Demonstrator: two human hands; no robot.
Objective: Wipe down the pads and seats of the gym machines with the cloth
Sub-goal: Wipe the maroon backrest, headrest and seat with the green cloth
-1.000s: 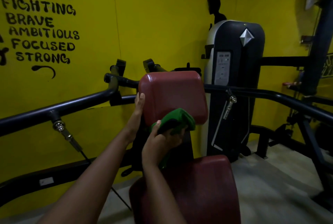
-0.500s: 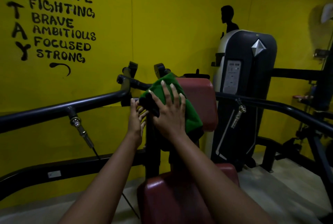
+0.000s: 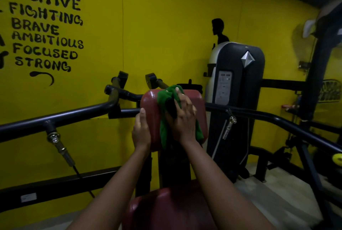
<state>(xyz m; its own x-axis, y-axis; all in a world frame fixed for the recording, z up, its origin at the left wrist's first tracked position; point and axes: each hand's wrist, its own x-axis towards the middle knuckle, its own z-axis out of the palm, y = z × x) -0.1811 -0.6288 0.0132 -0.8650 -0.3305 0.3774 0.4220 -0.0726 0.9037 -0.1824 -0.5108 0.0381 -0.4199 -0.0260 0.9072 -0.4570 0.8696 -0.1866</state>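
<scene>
A dark red back pad stands upright in the middle of the view, with a matching red seat below it, partly hidden by my forearms. My right hand presses a bunched green cloth flat against the pad's face, near its upper middle. My left hand grips the pad's left edge, fingers wrapped round the side.
Black steel arms of the machine run left and right of the pad. A black weight-stack housing stands behind on the right. The yellow wall is close behind. More dark machine frames crowd the right side over a grey floor.
My right hand has slid the cloth from the pad's upper left corner towards its middle. The left hand has closed onto the pad's left edge. The view has shifted slightly.
</scene>
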